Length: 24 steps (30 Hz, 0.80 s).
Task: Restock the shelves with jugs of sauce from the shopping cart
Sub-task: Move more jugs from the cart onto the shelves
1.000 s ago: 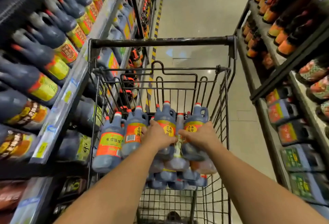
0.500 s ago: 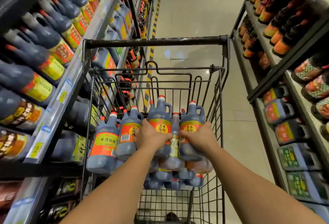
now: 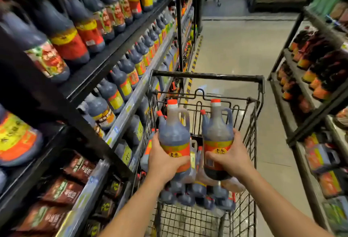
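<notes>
Person, one entry: two arms uncovered to the frame's edge, left forearm [image 3: 135,204] and right forearm [image 3: 278,201], lean and smooth, each ending in a bare hand, left hand [image 3: 165,159] and right hand [image 3: 232,158], knuckles showing.

I am holding two jugs of sauce: left jug [image 3: 174,133] in my left hand [image 3: 165,161], right jug [image 3: 216,135] in my right hand [image 3: 230,159]. One shopping cart [image 3: 207,76] is carrying further jugs [image 3: 197,189], overlapping beyond counting. Two shelf racks are flanking it: left rack [image 3: 98,67], right rack [image 3: 316,117].

Shop aisle – stocked shelves [image 3: 120,116], cart [image 3: 207,76]
</notes>
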Each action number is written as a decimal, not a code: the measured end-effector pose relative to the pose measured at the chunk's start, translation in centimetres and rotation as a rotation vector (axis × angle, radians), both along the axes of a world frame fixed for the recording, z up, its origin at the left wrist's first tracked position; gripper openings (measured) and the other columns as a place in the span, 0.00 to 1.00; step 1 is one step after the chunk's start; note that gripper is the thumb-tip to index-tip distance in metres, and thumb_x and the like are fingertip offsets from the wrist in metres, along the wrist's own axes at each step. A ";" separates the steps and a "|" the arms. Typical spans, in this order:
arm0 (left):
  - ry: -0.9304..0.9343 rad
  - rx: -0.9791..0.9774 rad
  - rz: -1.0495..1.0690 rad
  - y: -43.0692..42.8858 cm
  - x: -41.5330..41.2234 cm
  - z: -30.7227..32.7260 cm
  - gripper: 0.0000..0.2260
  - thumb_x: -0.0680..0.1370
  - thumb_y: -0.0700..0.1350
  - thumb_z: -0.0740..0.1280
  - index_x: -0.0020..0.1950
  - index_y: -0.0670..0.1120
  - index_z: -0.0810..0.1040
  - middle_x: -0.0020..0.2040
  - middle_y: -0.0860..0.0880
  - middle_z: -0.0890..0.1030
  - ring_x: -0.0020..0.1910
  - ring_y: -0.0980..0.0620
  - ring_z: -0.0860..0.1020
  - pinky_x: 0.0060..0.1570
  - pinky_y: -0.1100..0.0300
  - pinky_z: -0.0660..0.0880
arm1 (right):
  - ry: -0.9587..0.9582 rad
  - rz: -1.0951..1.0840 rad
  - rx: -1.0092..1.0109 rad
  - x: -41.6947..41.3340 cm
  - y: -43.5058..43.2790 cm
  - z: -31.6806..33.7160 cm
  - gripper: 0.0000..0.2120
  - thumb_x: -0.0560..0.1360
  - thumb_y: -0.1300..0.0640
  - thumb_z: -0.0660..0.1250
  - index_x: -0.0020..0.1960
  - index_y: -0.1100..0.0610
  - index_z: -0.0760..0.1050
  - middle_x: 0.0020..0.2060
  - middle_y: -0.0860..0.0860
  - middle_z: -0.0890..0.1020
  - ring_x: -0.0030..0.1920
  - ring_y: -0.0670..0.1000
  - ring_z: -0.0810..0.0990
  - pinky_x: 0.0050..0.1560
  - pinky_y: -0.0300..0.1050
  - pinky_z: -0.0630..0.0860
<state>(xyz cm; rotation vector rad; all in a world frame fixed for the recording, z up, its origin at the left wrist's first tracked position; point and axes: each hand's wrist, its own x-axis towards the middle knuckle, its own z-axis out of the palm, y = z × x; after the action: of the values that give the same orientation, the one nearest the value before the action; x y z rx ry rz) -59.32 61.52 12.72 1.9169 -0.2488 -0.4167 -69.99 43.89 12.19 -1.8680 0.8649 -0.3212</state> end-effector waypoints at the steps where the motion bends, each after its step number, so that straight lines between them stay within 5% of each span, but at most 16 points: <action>1: -0.022 -0.025 0.010 1.5 -0.3 1.2 0.44 0.55 0.47 0.82 0.67 0.55 0.66 0.56 0.56 0.78 0.51 0.58 0.79 0.47 0.59 0.76 | -0.048 0.028 0.009 -0.1 1.3 1.4 0.44 0.57 0.53 0.82 0.66 0.50 0.62 0.48 0.43 0.78 0.45 0.43 0.80 0.41 0.41 0.78; 4: -0.100 -0.117 0.045 6.0 -1.4 4.9 0.46 0.51 0.52 0.80 0.67 0.55 0.67 0.56 0.57 0.80 0.50 0.61 0.80 0.45 0.63 0.77 | -0.179 0.092 0.000 -0.8 5.6 5.8 0.45 0.55 0.52 0.81 0.65 0.50 0.61 0.49 0.41 0.77 0.42 0.33 0.78 0.41 0.31 0.75; 6: -0.167 -0.177 0.078 9.2 -2.2 7.1 0.44 0.53 0.45 0.82 0.66 0.54 0.68 0.54 0.58 0.80 0.48 0.64 0.80 0.43 0.68 0.76 | -0.252 0.148 -0.005 -0.9 8.5 8.1 0.42 0.58 0.59 0.81 0.63 0.51 0.59 0.47 0.40 0.75 0.39 0.27 0.76 0.36 0.24 0.71; 9: -0.253 -0.229 0.129 14.2 -3.7 10.3 0.43 0.56 0.36 0.83 0.66 0.50 0.68 0.54 0.59 0.79 0.47 0.69 0.79 0.42 0.73 0.73 | -0.319 0.234 -0.053 -0.9 13.0 10.5 0.42 0.53 0.53 0.79 0.63 0.54 0.63 0.48 0.40 0.78 0.44 0.31 0.78 0.38 0.27 0.73; 15: -0.360 -0.270 0.253 24.5 -6.4 14.4 0.43 0.53 0.49 0.81 0.66 0.53 0.68 0.56 0.55 0.81 0.53 0.57 0.81 0.50 0.56 0.80 | -0.461 0.425 -0.064 -0.6 21.9 14.1 0.46 0.55 0.59 0.82 0.65 0.48 0.62 0.53 0.44 0.80 0.52 0.39 0.81 0.50 0.39 0.78; 19: -0.424 -0.248 0.323 30.9 -8.5 16.3 0.46 0.58 0.41 0.83 0.70 0.54 0.64 0.59 0.56 0.80 0.53 0.63 0.80 0.47 0.65 0.77 | -0.546 0.559 -0.016 -0.6 28.3 16.8 0.45 0.58 0.71 0.81 0.65 0.55 0.59 0.53 0.42 0.76 0.46 0.29 0.78 0.41 0.24 0.72; 24: -0.425 -0.208 0.435 37.8 -10.6 16.9 0.44 0.60 0.38 0.82 0.70 0.52 0.64 0.59 0.60 0.77 0.53 0.68 0.77 0.44 0.71 0.75 | -0.557 0.693 0.015 0.0 34.8 17.1 0.49 0.57 0.59 0.83 0.68 0.49 0.58 0.56 0.41 0.77 0.49 0.33 0.79 0.44 0.28 0.75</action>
<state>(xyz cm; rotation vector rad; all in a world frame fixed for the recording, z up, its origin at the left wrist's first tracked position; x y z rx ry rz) -69.89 99.37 29.66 1.7735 -0.1367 0.2994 -70.00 78.67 29.27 -1.8051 -0.1642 -0.3636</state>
